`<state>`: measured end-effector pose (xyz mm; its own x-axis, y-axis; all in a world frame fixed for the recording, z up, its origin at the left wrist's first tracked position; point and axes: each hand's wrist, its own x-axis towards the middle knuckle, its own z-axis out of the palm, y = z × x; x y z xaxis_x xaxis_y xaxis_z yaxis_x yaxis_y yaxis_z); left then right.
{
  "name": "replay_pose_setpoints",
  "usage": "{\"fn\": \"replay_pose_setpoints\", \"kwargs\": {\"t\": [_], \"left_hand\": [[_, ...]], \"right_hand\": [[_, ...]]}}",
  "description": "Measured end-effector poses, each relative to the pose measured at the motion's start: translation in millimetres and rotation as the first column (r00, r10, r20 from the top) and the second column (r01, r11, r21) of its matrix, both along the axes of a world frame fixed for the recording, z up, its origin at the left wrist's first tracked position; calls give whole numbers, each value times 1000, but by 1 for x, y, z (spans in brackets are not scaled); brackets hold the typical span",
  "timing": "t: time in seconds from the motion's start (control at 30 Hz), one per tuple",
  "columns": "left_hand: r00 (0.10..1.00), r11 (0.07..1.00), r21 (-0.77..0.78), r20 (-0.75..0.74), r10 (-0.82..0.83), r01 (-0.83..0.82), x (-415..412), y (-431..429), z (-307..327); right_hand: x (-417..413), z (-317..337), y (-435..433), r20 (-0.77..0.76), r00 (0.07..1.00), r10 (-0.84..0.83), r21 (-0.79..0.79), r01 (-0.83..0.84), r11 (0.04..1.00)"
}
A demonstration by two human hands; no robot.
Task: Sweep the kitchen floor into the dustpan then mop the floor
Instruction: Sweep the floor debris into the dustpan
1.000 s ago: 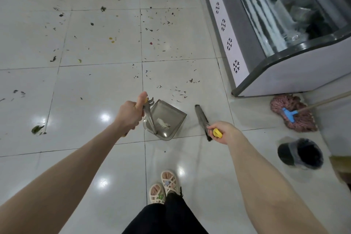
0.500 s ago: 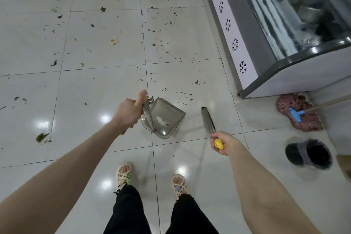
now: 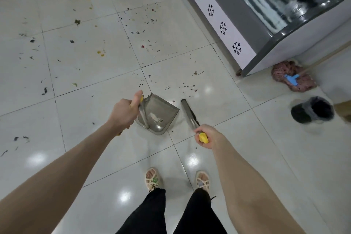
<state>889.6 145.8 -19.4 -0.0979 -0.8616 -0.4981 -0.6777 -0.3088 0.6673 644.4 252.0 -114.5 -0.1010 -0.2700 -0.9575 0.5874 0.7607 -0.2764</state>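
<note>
A grey dustpan (image 3: pixel 161 110) sits low over the white tiled floor (image 3: pixel 85 74), its mouth facing up and right. My left hand (image 3: pixel 123 113) grips its yellow-topped handle. Just right of the pan lies the grey broom head (image 3: pixel 187 112), bristles on the floor. My right hand (image 3: pixel 208 137) grips the broom's yellow handle end. Small dark scraps (image 3: pixel 188 89) lie scattered just beyond the pan and broom. A pink string mop (image 3: pixel 292 79) with a blue clamp lies at the right by the freezer.
A glass-topped chest freezer (image 3: pixel 247 30) runs along the right. A dark bucket (image 3: pixel 312 110) stands below the mop. More leaf bits and yellow spots (image 3: pixel 100 53) litter the tiles to the left and far side. My sandalled feet (image 3: pixel 153 178) stand behind the pan.
I have stepped forward, feet now apart. The view has turned left, so the freezer and mop sit further right. Both hands keep their grip; broom and pan stay side by side.
</note>
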Motion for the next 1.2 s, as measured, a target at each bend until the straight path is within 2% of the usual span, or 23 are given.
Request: {"fn": "replay_pose_setpoints", "kwargs": {"t": [0.17, 0.4, 0.5, 0.67, 0.87, 0.93, 1.2], "left_hand": [[998, 998, -15, -8, -59, 59, 11, -3, 0], [994, 991, -80, 8, -110, 111, 0, 17, 0], [987, 983, -97, 41, -154, 157, -5, 26, 0], [994, 987, -121, 2, -109, 108, -3, 35, -8], [993, 989, -97, -20, -115, 112, 0, 12, -11], [992, 988, -89, -14, -125, 123, 5, -5, -11], [954, 951, -86, 69, -292, 297, 34, -102, -15]], "right_hand": [[-2, 17, 22, -6, 991, -136, 5, 136, 991], [-12, 24, 69, -139, 976, -166, 55, 175, 983], [-15, 24, 88, -153, 971, -186, 89, 200, 976], [-16, 21, 105, -158, 953, -258, 112, 277, 954], [5, 7, 100, -19, 920, -391, 182, 388, 904], [28, 1, 86, 14, 924, -383, 183, 374, 909], [118, 0, 0, 103, 856, -506, 184, 483, 856]]}}
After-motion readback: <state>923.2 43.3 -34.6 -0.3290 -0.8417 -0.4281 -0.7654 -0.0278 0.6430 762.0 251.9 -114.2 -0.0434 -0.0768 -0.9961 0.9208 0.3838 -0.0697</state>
